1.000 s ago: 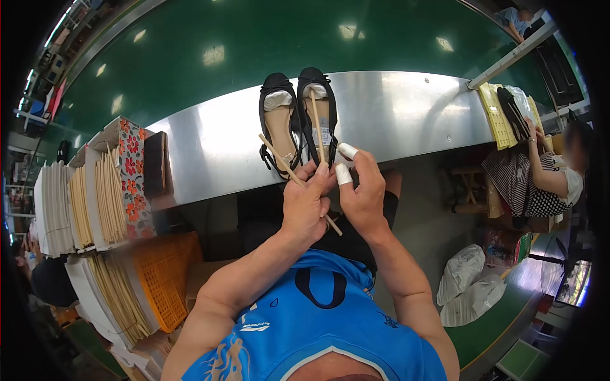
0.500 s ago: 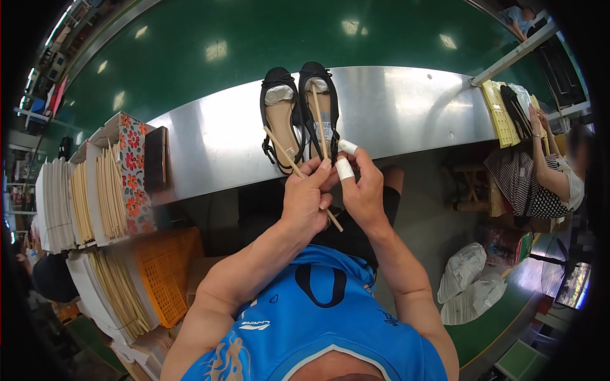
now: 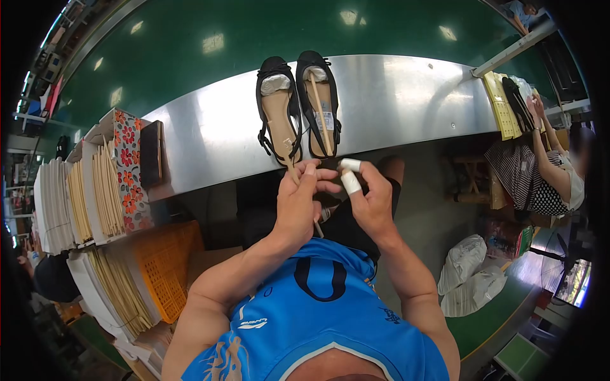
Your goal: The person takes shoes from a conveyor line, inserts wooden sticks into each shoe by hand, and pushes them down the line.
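Note:
A pair of black slingback flats stands on the metal ledge, toes away from me. The left shoe (image 3: 277, 114) and the right shoe (image 3: 325, 101) both have white stuffing in the toe. One wooden stick (image 3: 319, 114) lies lengthwise inside the right shoe, from toe to heel. My left hand (image 3: 297, 203) is closed around a second wooden stick (image 3: 291, 170), its upper end at the left shoe's heel. My right hand (image 3: 372, 200), with white wraps on thumb and index finger, is just below the right shoe's heel. Its thumb and index tips are close, with nothing visible between them.
On the left stand a floral box (image 3: 130, 171), bundles of wooden sticks (image 3: 106, 190) and an orange crate (image 3: 166, 270). Beyond the metal ledge (image 3: 400, 101) runs a green surface (image 3: 273, 28). Another person (image 3: 553, 168) works at the right, near plastic bags (image 3: 467, 273).
The stick in the right shoe now reaches down to its heel, and my right hand has come away from that heel. My left hand has shifted slightly left and down with the other stick.

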